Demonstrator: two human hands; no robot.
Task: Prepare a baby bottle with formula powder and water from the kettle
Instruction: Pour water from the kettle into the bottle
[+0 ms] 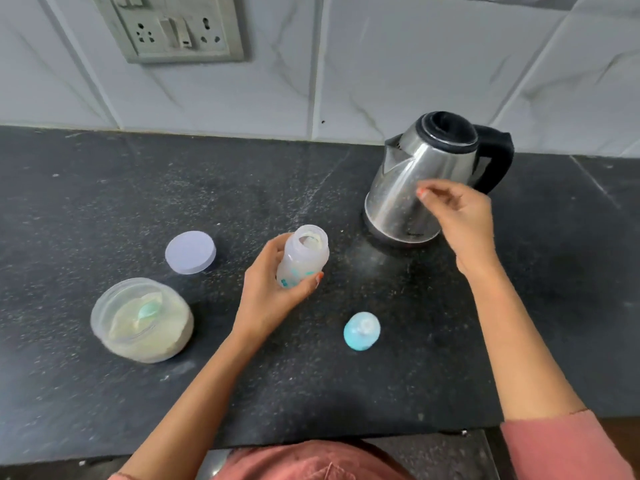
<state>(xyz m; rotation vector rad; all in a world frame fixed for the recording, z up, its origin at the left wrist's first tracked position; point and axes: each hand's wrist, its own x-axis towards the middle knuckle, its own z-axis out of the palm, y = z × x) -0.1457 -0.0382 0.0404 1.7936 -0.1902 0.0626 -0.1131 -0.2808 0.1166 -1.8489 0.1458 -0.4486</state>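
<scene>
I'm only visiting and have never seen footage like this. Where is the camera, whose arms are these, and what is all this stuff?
No machine here: a person wears a camera on the head, looking down at their own hands. The left hand holds an open baby bottle. The right hand is in front of the steel kettle, holding nothing visible. On the dark counter stand an open tub of pale powder with a scoop in it, the tub's lid, and the bottle's blue teat top.
</scene>
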